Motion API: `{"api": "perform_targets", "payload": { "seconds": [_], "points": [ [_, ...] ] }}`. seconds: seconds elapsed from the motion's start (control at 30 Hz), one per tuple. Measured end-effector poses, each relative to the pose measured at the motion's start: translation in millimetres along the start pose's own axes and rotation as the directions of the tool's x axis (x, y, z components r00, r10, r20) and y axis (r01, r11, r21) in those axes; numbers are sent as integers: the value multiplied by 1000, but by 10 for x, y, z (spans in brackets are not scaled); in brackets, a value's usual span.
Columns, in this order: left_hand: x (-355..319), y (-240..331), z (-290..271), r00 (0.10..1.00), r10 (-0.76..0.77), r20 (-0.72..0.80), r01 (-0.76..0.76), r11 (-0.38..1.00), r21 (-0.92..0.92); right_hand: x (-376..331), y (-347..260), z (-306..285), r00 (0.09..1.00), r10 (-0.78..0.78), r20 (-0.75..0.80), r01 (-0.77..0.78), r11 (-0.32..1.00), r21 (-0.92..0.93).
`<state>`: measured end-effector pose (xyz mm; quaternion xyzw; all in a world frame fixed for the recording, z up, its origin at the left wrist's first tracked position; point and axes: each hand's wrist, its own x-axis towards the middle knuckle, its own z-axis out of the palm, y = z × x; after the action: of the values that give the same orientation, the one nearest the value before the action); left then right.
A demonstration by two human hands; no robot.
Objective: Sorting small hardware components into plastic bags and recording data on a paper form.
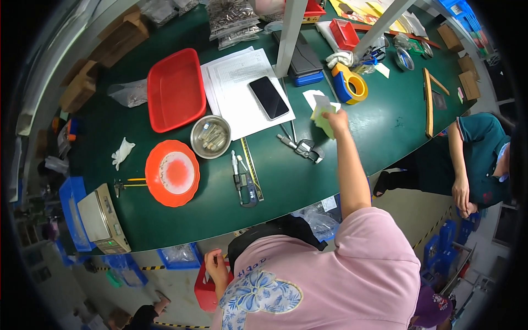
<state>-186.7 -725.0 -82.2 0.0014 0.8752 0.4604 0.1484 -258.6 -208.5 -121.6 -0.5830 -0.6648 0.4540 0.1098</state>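
Over the right part of the green table, my right hand (336, 121) grips a few yellow-green paper slips (324, 125) by their edge. White slips (311, 98) lie just behind them, beside a blue-and-yellow tape dispenser (350, 85). A micrometer (304, 148) rests nearer me, left of that forearm. My left hand (215, 265) hangs below the table's front edge, fingers loosely bent with nothing visible in them; a red plastic stool or bin (205, 291) is under it. Further left on the table lies a digital micrometer (242, 184) beside a yellow-edged ruler (252, 168).
A black phone (269, 98) lies on white papers (225, 74). Leftward are a red tray (176, 91), a metal bowl (210, 136) with small parts, an orange plate (171, 173) and a scale (103, 220). Metal posts (290, 38) rise behind. Another person (478, 159) sits at right.
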Motion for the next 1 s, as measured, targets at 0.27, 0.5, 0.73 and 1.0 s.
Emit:
{"api": "perform_targets", "payload": {
  "seconds": [0.27, 0.5, 0.73, 1.0],
  "points": [
    [61, 100, 10, 996, -88, -33, 91, 988, 123, 648, -18, 41, 967, -225, 117, 248, 739, -626],
    [33, -12, 16, 999, -26, -27, 29, 994, 108, 377, -55, 121, 942, -304, 138, 329, 774, -542],
    [499, 199, 140, 989, 144, 31, -140, 983, -116, -283, -96, 143, 810, -548, 208, 553, 832, 39],
    [953, 747, 733, 894, 72, 441, 288, 662, -692, -2308, 88, 849, 589, -394, 706, 99, 902, 421]
  ]
}}
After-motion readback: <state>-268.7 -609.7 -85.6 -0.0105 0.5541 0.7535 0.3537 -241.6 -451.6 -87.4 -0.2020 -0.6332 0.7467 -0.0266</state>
